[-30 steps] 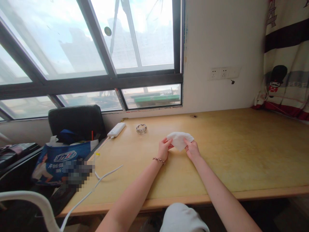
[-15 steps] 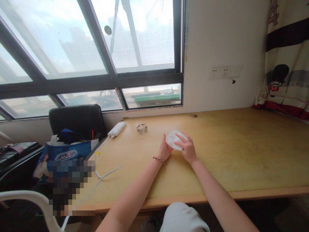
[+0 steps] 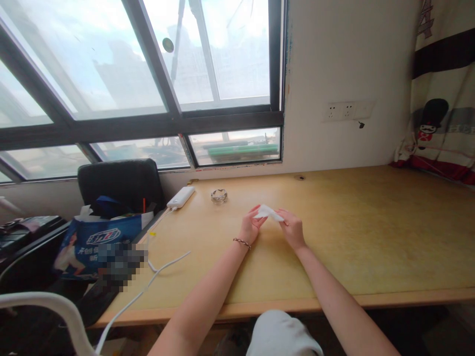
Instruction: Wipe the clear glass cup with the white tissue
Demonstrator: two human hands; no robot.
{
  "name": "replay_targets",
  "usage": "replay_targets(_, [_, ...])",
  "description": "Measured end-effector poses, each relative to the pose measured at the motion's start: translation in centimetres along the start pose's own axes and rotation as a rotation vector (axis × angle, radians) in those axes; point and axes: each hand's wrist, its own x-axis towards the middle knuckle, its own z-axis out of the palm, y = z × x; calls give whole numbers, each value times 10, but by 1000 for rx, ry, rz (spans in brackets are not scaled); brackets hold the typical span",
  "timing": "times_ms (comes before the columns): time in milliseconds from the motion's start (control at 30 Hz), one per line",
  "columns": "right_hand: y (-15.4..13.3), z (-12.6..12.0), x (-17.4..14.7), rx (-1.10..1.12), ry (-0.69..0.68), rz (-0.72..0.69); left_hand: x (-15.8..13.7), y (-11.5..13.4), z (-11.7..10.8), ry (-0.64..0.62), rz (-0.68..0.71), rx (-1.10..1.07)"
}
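Observation:
A folded white tissue [image 3: 270,212] is stretched between my two hands above the wooden table [image 3: 352,227]. My left hand [image 3: 251,226], with a braided bracelet at its wrist, grips the tissue's left side between thumb and fingers. On the other side, my right hand [image 3: 292,227] pinches the right corner. Parts of the fingers of both hands are hidden behind the tissue or turned away. Beyond my left hand sits a small shiny ring-shaped item [image 3: 219,196], its kind unclear.
A white power bank [image 3: 181,197] with a cable plugged in lies at the table's left edge. A white cord [image 3: 163,269] curls over the near left. Left of the table stand a black chair [image 3: 120,183] and a blue bag [image 3: 96,237]. Behind are a window and wall sockets [image 3: 341,111].
The tissue, broad and flat before with my right fingers spread across it, is now narrower and folded. My right hand has shifted to its right corner.

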Motion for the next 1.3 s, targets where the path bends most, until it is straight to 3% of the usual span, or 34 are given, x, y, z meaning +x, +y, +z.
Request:
replay_targets(100, [9,0,3,197,255,339,13,17,-19,131,120,71])
replay_targets(167, [18,-1,6,425,356,573,22,33,-37,291,254,271])
replay_targets(300, [29,0,10,766,295,838,34,71,-80,629,446,955])
replay_targets(367, [27,1,10,787,224,862,40,85,-97,672,539,1249])
replay_targets(500, [22,2,8,769,132,838,52,94,-108,600,508,1563])
replay_targets(700, [22,2,8,799,101,875,49,86,-101,610,425,1845])
replay_targets(800, [24,3,9,800,112,895,42,83,-93,558,439,1906])
replay_targets(933, [27,3,12,741,238,903,31,70,-63,418,557,1882])
replay_targets(1033, [29,3,14,698,321,851,16,43,-28,283,699,1833])
replay_targets(1167, [26,6,14,627,222,704,-9,1,9,41,863,1825])
replay_targets(1300, [25,12,10,535,104,595,-23,-16,18,-179,1004,1822])
